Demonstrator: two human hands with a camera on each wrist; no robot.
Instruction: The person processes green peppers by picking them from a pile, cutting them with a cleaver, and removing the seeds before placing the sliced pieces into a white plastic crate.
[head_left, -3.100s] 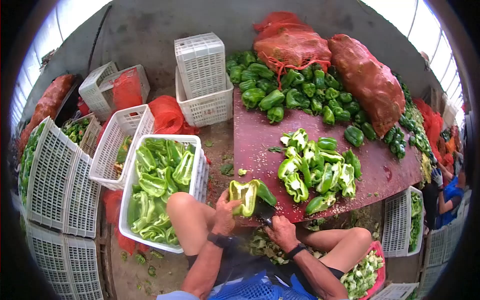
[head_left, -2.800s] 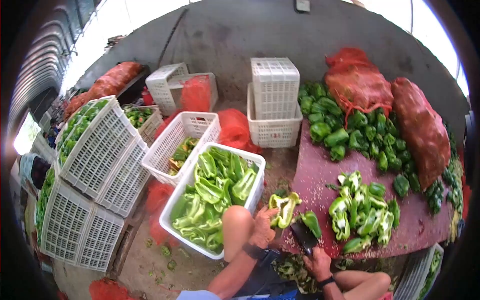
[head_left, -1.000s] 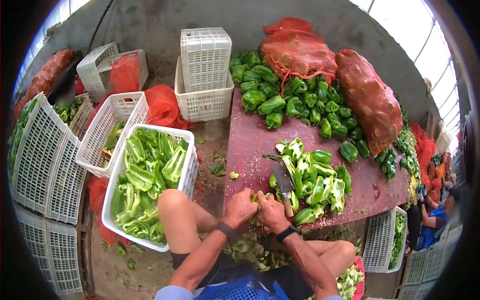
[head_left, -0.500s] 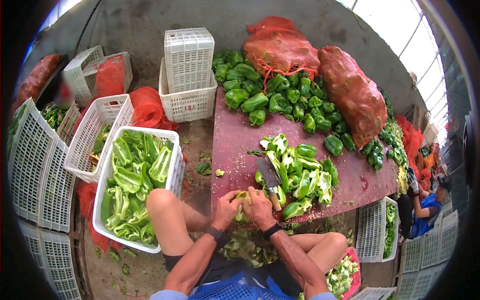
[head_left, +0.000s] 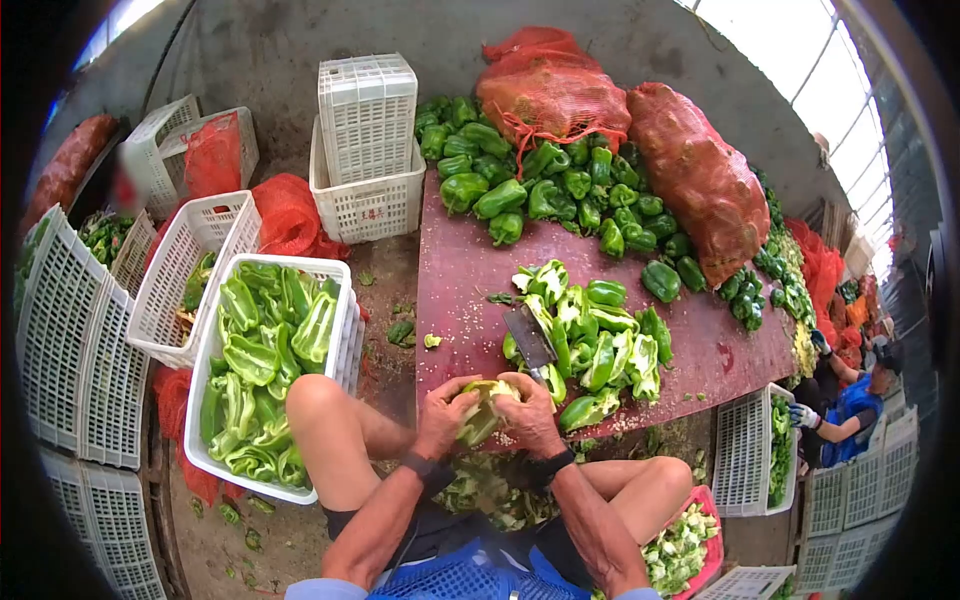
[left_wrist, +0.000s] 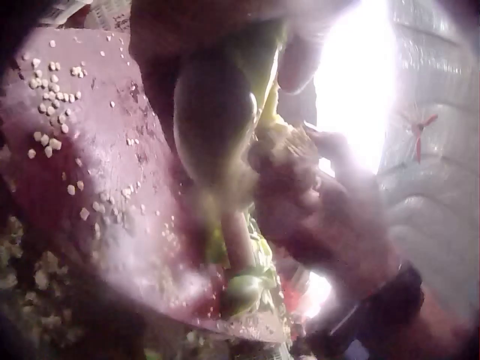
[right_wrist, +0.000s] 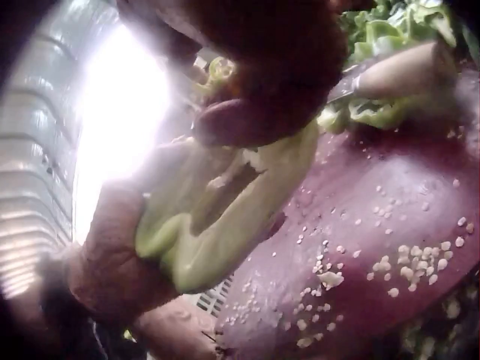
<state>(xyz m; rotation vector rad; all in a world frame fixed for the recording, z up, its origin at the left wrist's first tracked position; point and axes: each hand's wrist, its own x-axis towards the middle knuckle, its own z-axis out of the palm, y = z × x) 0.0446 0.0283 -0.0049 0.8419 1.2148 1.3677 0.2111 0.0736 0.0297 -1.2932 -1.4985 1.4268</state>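
Observation:
A cut green pepper (head_left: 481,414) is held between both hands over the near edge of the red board (head_left: 460,330). The left hand (head_left: 443,418) grips its left side; the right hand (head_left: 532,414) pinches its upper right. In the right wrist view the pepper piece (right_wrist: 225,217) is hollow and pale inside, the left hand (right_wrist: 120,262) round its lower end and the right hand's fingers on top. A cleaver (head_left: 530,338) lies on the pile of cut peppers (head_left: 600,352), its handle partly hidden behind the right hand.
At left stands a white crate (head_left: 200,458) of cut peppers. Whole peppers (head_left: 550,200) and red net sacks (head_left: 700,180) lie at the board's back. A pink tub (head_left: 712,565) of scraps sits by the right knee; another person (head_left: 850,415) is at far right.
The cleaver, in the right hand earlier, was laid on the cut peppers, and the right hand joined the left at the pepper. Since half a second ago, the hands have parted slightly, showing more of it.

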